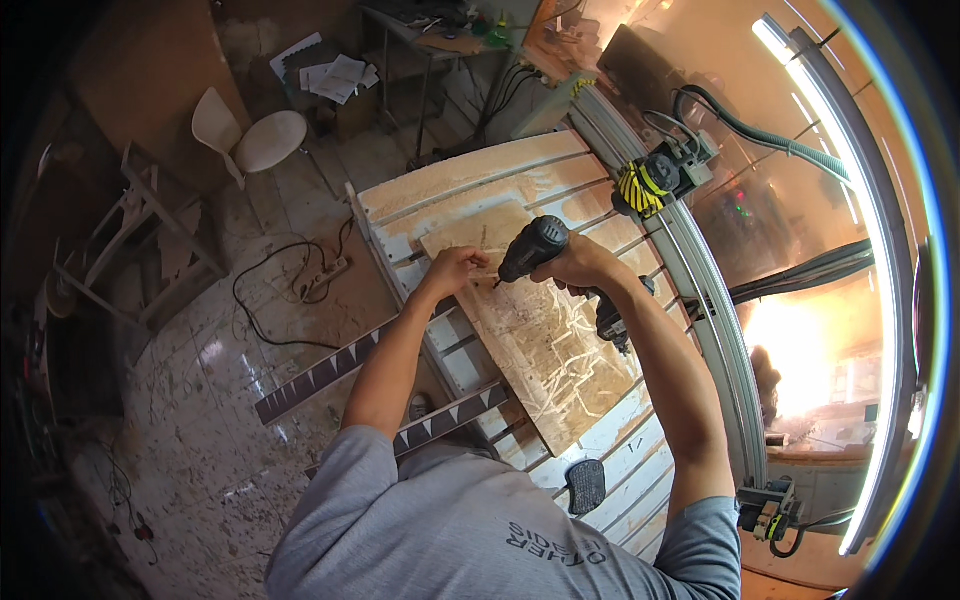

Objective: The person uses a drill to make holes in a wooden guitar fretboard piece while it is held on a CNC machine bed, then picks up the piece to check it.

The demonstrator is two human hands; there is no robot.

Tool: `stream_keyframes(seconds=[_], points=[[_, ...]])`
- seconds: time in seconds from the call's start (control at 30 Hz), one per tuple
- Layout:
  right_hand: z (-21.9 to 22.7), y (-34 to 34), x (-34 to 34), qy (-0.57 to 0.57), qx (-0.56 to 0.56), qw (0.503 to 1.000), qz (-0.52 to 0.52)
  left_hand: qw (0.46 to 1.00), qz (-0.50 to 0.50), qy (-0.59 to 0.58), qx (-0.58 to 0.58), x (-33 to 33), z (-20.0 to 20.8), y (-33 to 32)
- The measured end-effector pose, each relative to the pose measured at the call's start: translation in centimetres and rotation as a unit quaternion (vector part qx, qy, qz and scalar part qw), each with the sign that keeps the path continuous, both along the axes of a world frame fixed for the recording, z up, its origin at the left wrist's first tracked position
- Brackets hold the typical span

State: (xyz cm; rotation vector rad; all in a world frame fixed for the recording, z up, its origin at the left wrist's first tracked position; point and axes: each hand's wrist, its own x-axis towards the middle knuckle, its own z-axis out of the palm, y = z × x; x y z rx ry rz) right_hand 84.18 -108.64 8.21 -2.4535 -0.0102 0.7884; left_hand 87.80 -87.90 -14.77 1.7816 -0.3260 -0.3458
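Note:
My right hand (583, 262) is wrapped round the handle of a black cordless drill (538, 245), whose nose points down at the near-left part of a wooden board (510, 340). The drill's battery base shows below my right wrist. Just left of the drill's tip, my left hand (458, 271) is closed with its fingertips together at the board's left edge. Whatever is between those fingers is too small to make out. Pale carved lines and dust mark the board's surface.
Under the board lies a slotted machine bed (620, 510), with a metal rail (710, 310) and a motor unit (650, 185) on its right. A small black keypad (586, 486) rests near me. Two dark arms with white triangles (330, 372) jut out left. A white chair (270, 140) stands beyond a cable (245, 310).

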Motion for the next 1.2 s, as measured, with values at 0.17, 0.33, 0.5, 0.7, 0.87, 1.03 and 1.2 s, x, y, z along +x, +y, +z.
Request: stream_keyframes(seconds=[0.17,0.33,0.5,0.7,0.87,1.03,1.2], points=[[0.5,0.2,0.1,0.02,-0.016,1.0,-0.004,1.0,0.0,-0.005,0.024,-0.4,0.3,-0.3],[1.9,1.2,-0.4,0.002,0.005,1.0,0.006,0.999,-0.011,-0.015,0.05,-0.4,0.9,0.0],[1.1,1.8,-0.1,-0.003,0.031,1.0,0.003,0.999,-0.003,-0.014,0.036,-0.8,2.0,0.3],[0.0,2.4,-0.3,-0.01,0.043,0.999,0.004,0.999,-0.033,0.015,0.005,-0.7,1.7,0.7],[-0.9,2.6,0.0,0.011,0.024,1.0,0.007,0.999,-0.017,0.025,-0.011,-0.7,1.3,0.5],[-1.1,2.3,0.1,0.012,0.032,0.999,0.009,0.998,-0.012,0.047,-0.028,-0.9,1.8,0.3],[-0.1,3.1,0.1,0.016,-0.004,1.0,0.021,0.999,-0.017,0.032,-0.008,-1.3,2.8,0.6]])
